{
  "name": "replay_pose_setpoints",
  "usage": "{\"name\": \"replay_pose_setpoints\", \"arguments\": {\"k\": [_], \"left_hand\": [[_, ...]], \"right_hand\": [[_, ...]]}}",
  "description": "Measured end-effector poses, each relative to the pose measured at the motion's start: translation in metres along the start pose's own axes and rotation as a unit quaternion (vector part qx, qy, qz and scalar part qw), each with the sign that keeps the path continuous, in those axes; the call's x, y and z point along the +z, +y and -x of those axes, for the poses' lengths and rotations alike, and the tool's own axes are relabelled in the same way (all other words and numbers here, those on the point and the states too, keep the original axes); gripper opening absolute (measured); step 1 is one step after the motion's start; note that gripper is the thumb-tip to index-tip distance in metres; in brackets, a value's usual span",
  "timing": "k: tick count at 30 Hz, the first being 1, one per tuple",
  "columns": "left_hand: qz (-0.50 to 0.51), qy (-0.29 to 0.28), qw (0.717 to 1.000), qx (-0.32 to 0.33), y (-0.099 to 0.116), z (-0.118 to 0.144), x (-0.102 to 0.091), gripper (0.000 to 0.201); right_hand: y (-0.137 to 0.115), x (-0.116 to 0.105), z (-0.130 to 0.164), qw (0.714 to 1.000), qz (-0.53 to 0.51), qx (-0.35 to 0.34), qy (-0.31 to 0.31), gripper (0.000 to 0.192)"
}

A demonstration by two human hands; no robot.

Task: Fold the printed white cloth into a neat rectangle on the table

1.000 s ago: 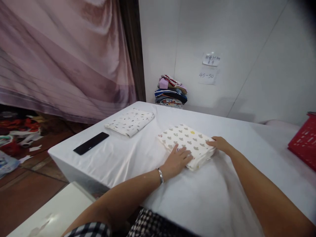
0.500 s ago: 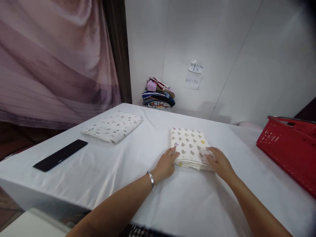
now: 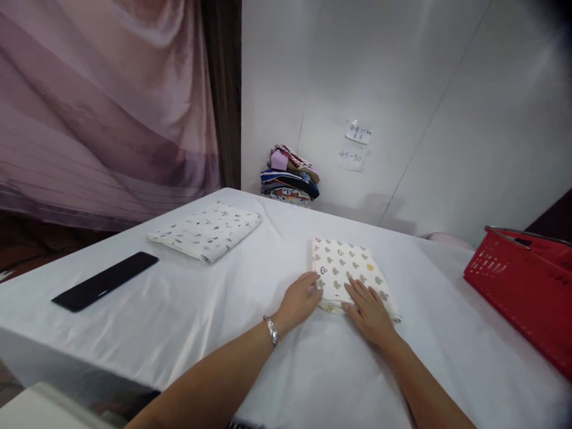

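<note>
A folded cream cloth with grey prints (image 3: 346, 268) lies on the white table (image 3: 214, 310) in front of me. My left hand (image 3: 298, 301) touches its near left edge, fingers curled against the fold, a bracelet on the wrist. My right hand (image 3: 369, 310) lies flat on the cloth's near part, fingers spread. A second folded white patterned cloth (image 3: 206, 230) rests further left on the table, away from both hands.
A black flat device (image 3: 103, 280) lies near the table's left edge. A red plastic basket (image 3: 525, 286) stands at the right. A pile of coloured folded clothes (image 3: 289, 176) sits at the back against the white wall, beside a pink curtain (image 3: 98, 101).
The cloth has been turned and squared in front of me. My right hand has moved from its far right edge onto its near part. The camera has swung right, showing the red basket.
</note>
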State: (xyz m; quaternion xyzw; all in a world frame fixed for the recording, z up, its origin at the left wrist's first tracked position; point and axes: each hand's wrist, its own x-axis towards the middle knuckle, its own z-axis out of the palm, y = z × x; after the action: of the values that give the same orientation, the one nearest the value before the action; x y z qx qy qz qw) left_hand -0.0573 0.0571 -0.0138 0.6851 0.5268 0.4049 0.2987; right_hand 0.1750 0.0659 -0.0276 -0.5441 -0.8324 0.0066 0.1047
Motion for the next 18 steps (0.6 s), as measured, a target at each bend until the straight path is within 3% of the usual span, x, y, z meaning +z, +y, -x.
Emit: {"name": "replay_pose_setpoints", "arguments": {"k": [4,10,15,18], "left_hand": [[0.057,-0.002,0.994,-0.097,-0.009,-0.009,-0.004,0.047],[0.055,-0.016,0.996,-0.07,-0.009,-0.008,0.002,0.037],[0.119,0.002,0.988,-0.102,-0.007,-0.011,0.011,0.023],[0.223,0.006,0.963,-0.154,-0.003,-0.013,0.016,0.018]], "right_hand": [[0.001,0.001,-0.001,1.0,-0.009,0.004,0.001,0.058],[0.004,0.002,-0.001,0.996,-0.083,0.008,0.034,0.049],[0.024,-0.006,-0.002,0.961,-0.144,0.075,0.225,0.044],[0.045,-0.005,-0.001,0.939,-0.163,0.177,0.245,0.048]]}}
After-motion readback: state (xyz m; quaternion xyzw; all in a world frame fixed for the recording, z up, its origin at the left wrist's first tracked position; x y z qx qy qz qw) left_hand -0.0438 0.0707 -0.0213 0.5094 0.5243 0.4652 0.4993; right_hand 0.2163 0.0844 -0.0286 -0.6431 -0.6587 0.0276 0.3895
